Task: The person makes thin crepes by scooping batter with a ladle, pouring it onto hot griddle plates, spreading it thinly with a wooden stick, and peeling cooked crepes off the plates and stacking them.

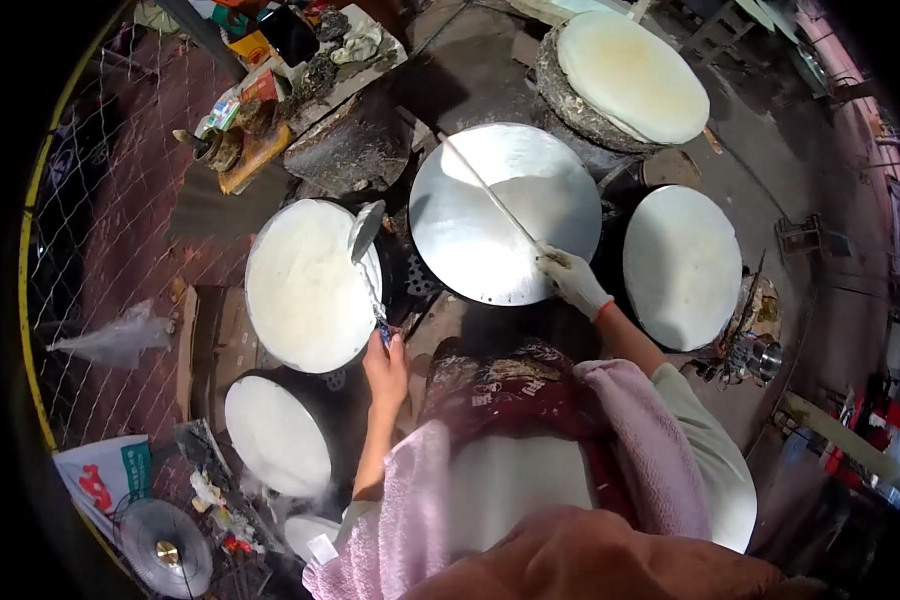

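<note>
My left hand (385,368) is closed around the handle of a metal ladle (367,232). The ladle's bowl hangs over the right edge of a round griddle (305,285) covered by a pale, thin sheet. My right hand (573,281), in a white glove with an orange band at the wrist, grips a long thin stick (488,192). That stick lies across the shiny, bare metal of the middle griddle (450,245). The gloved hand is over this griddle's lower right part.
Pale sheets cover a right griddle (682,268) and a lower left griddle (277,436). At the back right, a round pale stack (632,77) rests on a stand. A cluttered ledge (310,90) is at the back left. Wire fencing (100,240) and a fan (165,550) are on the left.
</note>
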Motion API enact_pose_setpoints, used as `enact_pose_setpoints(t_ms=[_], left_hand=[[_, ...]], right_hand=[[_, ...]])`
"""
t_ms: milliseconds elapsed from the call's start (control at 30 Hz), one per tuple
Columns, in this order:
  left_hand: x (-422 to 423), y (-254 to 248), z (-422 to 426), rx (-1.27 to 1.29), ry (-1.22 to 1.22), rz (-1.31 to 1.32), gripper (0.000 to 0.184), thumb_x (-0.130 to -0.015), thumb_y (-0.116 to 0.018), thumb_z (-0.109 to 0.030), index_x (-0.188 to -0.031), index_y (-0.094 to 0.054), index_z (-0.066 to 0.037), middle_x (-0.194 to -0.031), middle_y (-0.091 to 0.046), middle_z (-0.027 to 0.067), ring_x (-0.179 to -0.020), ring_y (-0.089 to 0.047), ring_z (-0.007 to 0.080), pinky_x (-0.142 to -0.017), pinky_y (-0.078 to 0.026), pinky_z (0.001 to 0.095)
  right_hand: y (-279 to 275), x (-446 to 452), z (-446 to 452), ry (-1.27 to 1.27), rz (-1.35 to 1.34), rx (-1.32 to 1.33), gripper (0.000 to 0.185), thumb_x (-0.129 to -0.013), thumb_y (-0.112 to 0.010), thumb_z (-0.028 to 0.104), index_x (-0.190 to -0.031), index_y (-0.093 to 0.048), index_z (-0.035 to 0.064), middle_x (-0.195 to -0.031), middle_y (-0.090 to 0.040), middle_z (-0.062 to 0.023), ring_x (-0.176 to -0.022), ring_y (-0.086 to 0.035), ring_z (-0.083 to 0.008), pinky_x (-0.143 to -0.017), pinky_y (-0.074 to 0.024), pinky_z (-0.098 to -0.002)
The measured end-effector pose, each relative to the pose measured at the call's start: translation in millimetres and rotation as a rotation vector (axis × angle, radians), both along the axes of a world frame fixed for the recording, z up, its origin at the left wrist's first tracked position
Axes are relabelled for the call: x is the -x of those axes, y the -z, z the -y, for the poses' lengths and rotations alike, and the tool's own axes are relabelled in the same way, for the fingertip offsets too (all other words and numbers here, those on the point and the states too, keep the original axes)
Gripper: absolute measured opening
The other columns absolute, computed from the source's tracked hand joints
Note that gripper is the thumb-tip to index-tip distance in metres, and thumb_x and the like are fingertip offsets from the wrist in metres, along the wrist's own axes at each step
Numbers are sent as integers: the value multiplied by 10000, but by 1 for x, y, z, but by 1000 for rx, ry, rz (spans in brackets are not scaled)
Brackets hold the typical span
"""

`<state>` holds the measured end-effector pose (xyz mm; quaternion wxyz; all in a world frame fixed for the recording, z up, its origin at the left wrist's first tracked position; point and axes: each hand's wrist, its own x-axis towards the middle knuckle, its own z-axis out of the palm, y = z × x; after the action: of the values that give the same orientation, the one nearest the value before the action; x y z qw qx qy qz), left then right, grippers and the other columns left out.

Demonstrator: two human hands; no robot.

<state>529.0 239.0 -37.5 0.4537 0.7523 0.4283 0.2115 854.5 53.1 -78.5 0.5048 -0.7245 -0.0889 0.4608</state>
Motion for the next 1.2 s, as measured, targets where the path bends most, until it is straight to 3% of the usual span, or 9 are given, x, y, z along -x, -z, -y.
enact_pose_setpoints(t_ms=[67,267,433,533,733,900,1100,1133,1200], left_hand=[[7,-1,9,89,-49,-39,79,-979,-493,-113,-980,-509,-35,-608,-434,-36,-445,-373,45,-402,-287,207],[0,-16,41,182,-231,-133,144,-937,-541,-137,-946,-571,3,-645,-560,66,-537,-526,129,-521,-435,304],[4,1,65,163,-227,-96,73,-977,-489,-113,-959,-500,-43,-596,-424,-38,-419,-360,44,-380,-281,217],[6,4,77,168,-246,-89,71,-979,-487,-111,-962,-499,-44,-602,-420,-38,-421,-365,47,-375,-281,219],[14,12,104,164,-325,-123,69,-978,-491,-113,-975,-491,-44,-605,-418,-35,-421,-364,47,-374,-281,219],[4,-2,115,271,-403,-140,67,-974,-487,-113,-966,-483,-47,-583,-420,-36,-418,-369,52,-375,-283,220],[8,2,127,258,-448,-156,87,-969,-498,-123,-935,-498,-43,-565,-423,-37,-413,-373,56,-384,-299,229],[12,4,132,259,-461,-150,90,-967,-503,-126,-931,-500,-44,-564,-426,-37,-415,-378,57,-386,-305,229],[19,15,135,213,-464,-194,101,-962,-514,-132,-918,-506,-41,-571,-442,-28,-421,-395,63,-394,-316,232]], right_hand=[[28,-24,23,-11,260,-161,356,-908,-630,211,-1215,-619,31,-886,-615,13,-734,-541,-70,-659,-450,-219],[-9,-90,12,-225,-111,49,315,-908,-610,203,-1152,-631,4,-821,-591,-3,-752,-541,-45,-657,-428,-191],[23,-106,22,-587,474,-186,414,-887,-625,261,-1161,-617,-50,-1222,-621,-151,-1090,-586,-199,-959,-425,-292],[50,-171,21,-336,208,-143,443,-906,-605,217,-1263,-555,-40,-1383,-493,-190,-1236,-511,-236,-1043,-368,-315],[25,-137,8,-625,-139,4,477,-898,-635,199,-1284,-528,-60,-1409,-448,-215,-1315,-430,-208,-1088,-324,-300],[34,-192,6,-709,249,-235,428,-901,-614,151,-1285,-546,-25,-1392,-483,-165,-1311,-440,-207,-1093,-329,-310],[66,-182,-10,-754,-36,-213,441,-895,-632,194,-1268,-564,-31,-1314,-573,-96,-961,-553,-95,-752,-443,-228],[55,-177,-5,-848,-38,-155,464,-911,-602,65,-1338,-473,-61,-1409,-478,-61,-1253,-449,-135,-1024,-358,-270],[19,-177,3,-846,-159,53,421,-898,-614,63,-1300,-535,-32,-1345,-539,-41,-1169,-513,-127,-1001,-389,-286]])
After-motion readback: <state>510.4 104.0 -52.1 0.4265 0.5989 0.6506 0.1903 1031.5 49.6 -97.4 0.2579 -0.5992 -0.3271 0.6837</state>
